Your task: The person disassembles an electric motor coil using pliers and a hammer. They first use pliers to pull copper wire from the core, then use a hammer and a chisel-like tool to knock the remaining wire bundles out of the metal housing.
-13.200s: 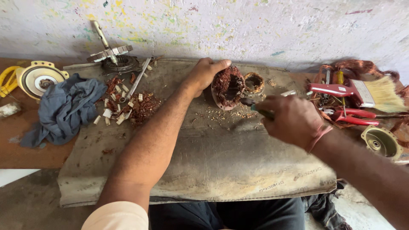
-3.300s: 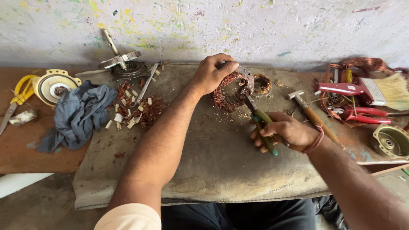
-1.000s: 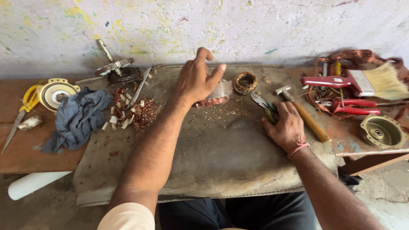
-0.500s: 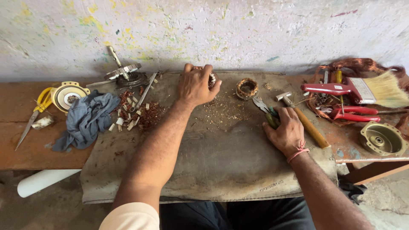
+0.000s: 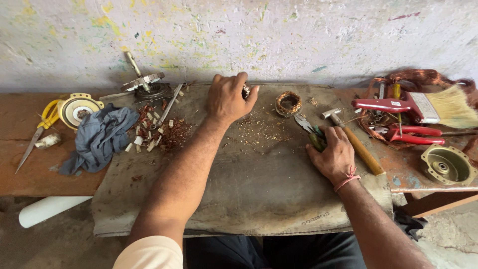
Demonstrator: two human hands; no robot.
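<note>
The left hand (image 5: 228, 97) is curling its fingers around a small metal part (image 5: 246, 91) at twelve o'clock; the right hand (image 5: 334, 153) is lying closed over green-handled pliers (image 5: 309, 130) at three o'clock.

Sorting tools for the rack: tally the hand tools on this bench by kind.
Pliers: 2, green-handled under the right hand, red-handled
Hammer: 1
Paintbrush: 1
Scissors: 1, yellow-handled
Total: 5
The left hand grips a metal part, not counted.
</note>
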